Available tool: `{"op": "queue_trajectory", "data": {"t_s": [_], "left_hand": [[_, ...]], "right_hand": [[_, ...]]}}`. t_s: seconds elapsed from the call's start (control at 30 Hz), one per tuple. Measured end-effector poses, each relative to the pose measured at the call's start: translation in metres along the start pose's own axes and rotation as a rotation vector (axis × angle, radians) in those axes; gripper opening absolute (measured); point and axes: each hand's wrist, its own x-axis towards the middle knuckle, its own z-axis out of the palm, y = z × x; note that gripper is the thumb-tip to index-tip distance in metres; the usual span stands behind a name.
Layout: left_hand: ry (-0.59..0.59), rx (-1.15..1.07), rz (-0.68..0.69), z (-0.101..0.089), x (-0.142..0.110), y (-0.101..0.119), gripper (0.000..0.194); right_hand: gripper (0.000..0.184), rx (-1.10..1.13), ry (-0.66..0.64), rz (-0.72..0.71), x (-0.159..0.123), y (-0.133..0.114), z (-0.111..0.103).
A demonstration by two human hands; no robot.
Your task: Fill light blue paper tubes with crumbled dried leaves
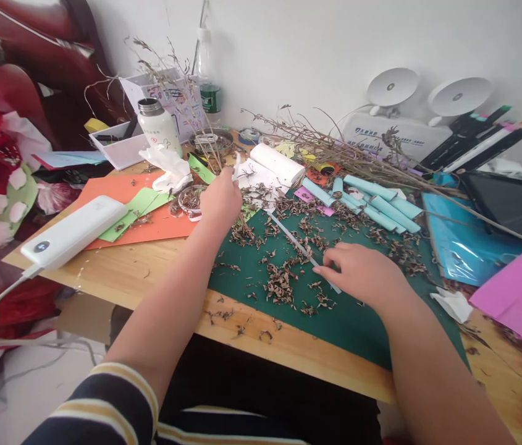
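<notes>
My left hand (221, 199) is closed around thin dried twigs (213, 148), whose stems rise above the fist. A whitish tip (237, 163) shows by its fingers; what it belongs to is hidden. My right hand (362, 272) hovers low over the green cutting mat (353, 334), a gap visible between thumb and curled fingers. The thumb tip overlaps a long translucent stick (291, 237), like a glue stick, lying slantwise; whether it presses on it is unclear. Crumbled dry leaves (282, 284) are scattered between the hands.
Light blue paper rolls (381, 207) and a white roll (277, 164) lie behind the mat. Long dry branches (307, 133) stretch before a white router (395, 136). A white power bank (75, 232), an open bottle (159, 127) and orange paper (163, 230) are left.
</notes>
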Motion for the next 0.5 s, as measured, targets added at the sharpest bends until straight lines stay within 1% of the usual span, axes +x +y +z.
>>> {"op": "queue_trajectory", "data": {"t_s": [0.07,0.17,0.27,0.33,0.4,0.5], "left_hand": [[-0.017,-0.058,-0.002,0.001,0.0,-0.001,0.037],[-0.02,-0.204,0.03,0.005,0.001,-0.003,0.049],[-0.011,-0.34,0.096,0.009,0.003,-0.004,0.052],[-0.007,-0.365,0.147,0.011,0.003,-0.002,0.051],[0.002,-0.347,0.204,0.011,0.001,0.001,0.048],[0.014,-0.283,0.301,0.009,-0.005,0.007,0.038]], "right_hand": [[0.029,-0.01,-0.064,-0.01,0.001,-0.005,0.002],[0.023,-0.008,-0.09,-0.019,0.002,-0.006,0.004],[0.022,0.03,-0.042,-0.041,0.001,0.001,0.004],[0.021,0.081,0.023,-0.033,-0.001,0.009,0.003],[0.02,0.143,0.088,0.024,-0.003,0.019,0.001],[0.019,0.243,0.198,0.219,-0.006,0.032,-0.002]]}}
